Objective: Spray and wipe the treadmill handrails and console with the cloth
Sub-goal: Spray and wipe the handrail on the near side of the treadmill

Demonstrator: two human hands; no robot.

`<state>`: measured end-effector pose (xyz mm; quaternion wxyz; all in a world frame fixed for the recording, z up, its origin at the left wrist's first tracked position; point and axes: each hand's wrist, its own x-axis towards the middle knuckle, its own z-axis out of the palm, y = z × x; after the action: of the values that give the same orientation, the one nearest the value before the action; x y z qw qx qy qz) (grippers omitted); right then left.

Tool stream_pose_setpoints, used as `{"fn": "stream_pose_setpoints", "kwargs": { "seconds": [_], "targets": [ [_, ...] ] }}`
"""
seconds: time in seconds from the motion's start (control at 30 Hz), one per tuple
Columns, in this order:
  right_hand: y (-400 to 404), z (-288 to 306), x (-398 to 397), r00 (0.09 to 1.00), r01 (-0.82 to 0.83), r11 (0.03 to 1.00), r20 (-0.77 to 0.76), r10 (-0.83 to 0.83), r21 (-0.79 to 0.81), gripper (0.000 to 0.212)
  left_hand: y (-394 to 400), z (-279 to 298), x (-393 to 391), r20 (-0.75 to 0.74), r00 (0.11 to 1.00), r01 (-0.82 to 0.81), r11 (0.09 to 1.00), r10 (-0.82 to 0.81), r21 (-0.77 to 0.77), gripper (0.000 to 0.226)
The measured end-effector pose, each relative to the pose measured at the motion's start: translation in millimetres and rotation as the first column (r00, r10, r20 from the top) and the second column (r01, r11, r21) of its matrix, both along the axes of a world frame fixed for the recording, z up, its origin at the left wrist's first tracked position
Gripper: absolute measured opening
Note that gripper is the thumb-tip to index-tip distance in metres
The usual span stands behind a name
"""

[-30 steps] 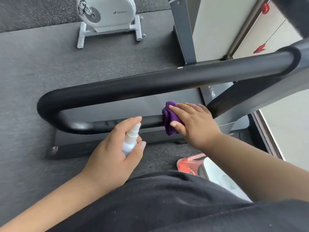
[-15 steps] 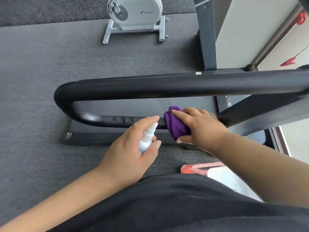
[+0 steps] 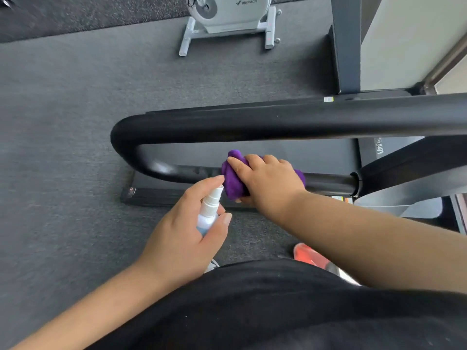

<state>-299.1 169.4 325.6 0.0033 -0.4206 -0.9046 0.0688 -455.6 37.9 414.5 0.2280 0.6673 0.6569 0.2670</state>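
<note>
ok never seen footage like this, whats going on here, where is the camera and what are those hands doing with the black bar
The camera sits on a person's head and looks down, so you see their own two arms and dark shirt from above. There is no robot here. The looped black bar is a treadmill handrail, and the person stands beside it on grey gym flooring. Their right hand presses a purple cloth around the lower run of the rail, wiping it. Their left hand holds a small white spray bottle, forefinger on top, nozzle aimed toward the rail beside the cloth. The white machine at the top is separate exercise equipment standing on the floor.
</note>
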Motion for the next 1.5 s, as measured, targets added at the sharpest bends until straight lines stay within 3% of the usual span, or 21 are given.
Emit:
{"fn": "stream_pose_setpoints", "kwargs": {
  "seconds": [0.1, 0.37, 0.5, 0.63, 0.8, 0.9, 0.97, 1.07, 1.13, 1.2, 1.27, 1.33, 1.43, 1.5],
  "targets": [
    [2, 1, -17, 0.999, -0.016, 1.0, -0.049, 0.015, -0.014, 0.087, -1, 1, 1, 0.01, 1.0, -0.007, 1.0, 0.007, 0.009, 0.056],
    [-4, -11, 15, 0.924, -0.035, 0.999, -0.381, 0.025, -0.017, 0.071, -3, 3, -12, 0.029, 0.999, -0.021, 0.999, 0.02, 0.034, 0.058],
    [-7, -6, -11, 0.972, -0.043, 0.995, -0.225, 0.063, 0.09, 0.076, -7, 2, -32, 0.061, 0.998, -0.033, 0.998, 0.03, 0.045, 0.058],
    [-9, -6, -42, 0.984, -0.076, 0.992, -0.155, 0.091, 0.097, 0.08, -10, 0, -49, 0.069, 0.996, -0.063, 0.997, 0.06, 0.053, 0.058],
    [-14, 1, -112, 0.982, -0.101, 0.992, -0.153, 0.111, 0.074, 0.08, -12, -2, -67, 0.036, 0.996, -0.081, 0.996, 0.08, 0.026, 0.057],
    [-13, 7, -128, 0.967, -0.065, 0.997, -0.244, 0.074, 0.044, 0.074, -15, -2, -76, 0.03, 0.996, -0.087, 0.996, 0.087, 0.018, 0.059],
    [-13, 6, -122, 0.89, -0.066, 0.998, -0.452, 0.059, 0.0, 0.066, -17, -3, -79, 0.033, 0.996, -0.082, 0.996, 0.081, 0.023, 0.061],
    [-13, 5, -110, 0.607, -0.094, 0.981, -0.79, -0.079, -0.171, 0.039, -20, -4, -82, 0.048, 0.996, -0.071, 0.997, 0.069, 0.043, 0.06],
    [-14, 6, -113, 0.422, -0.096, 0.97, -0.892, -0.164, -0.224, 0.025, -22, -4, -86, 0.055, 0.997, -0.063, 0.997, 0.061, 0.042, 0.062],
    [-16, 10, -127, 0.355, -0.126, 0.958, -0.913, -0.199, -0.257, 0.036, -25, -3, -93, 0.052, 0.997, -0.056, 0.997, 0.054, 0.051, 0.062],
    [-19, 14, -150, 0.417, -0.212, 0.94, -0.895, -0.161, -0.268, 0.049, -28, -2, -100, 0.05, 0.998, -0.045, 0.998, 0.042, 0.054, 0.062],
    [-21, 19, -168, 0.482, -0.228, 0.927, -0.862, -0.158, -0.298, 0.041, -31, -1, -107, 0.044, 0.998, -0.041, 0.998, 0.039, 0.048, 0.063],
    [-23, 23, -173, 0.598, -0.142, 0.939, -0.783, -0.17, -0.312, 0.019, -35, 0, -119, 0.037, 0.999, -0.042, 0.997, 0.039, 0.069, 0.062],
    [-25, 22, -167, 0.729, -0.047, 0.965, -0.67, -0.143, -0.257, 0.027, -36, 1, -125, 0.028, 0.999, -0.03, 0.996, 0.028, 0.081, 0.061]
  ]
}}
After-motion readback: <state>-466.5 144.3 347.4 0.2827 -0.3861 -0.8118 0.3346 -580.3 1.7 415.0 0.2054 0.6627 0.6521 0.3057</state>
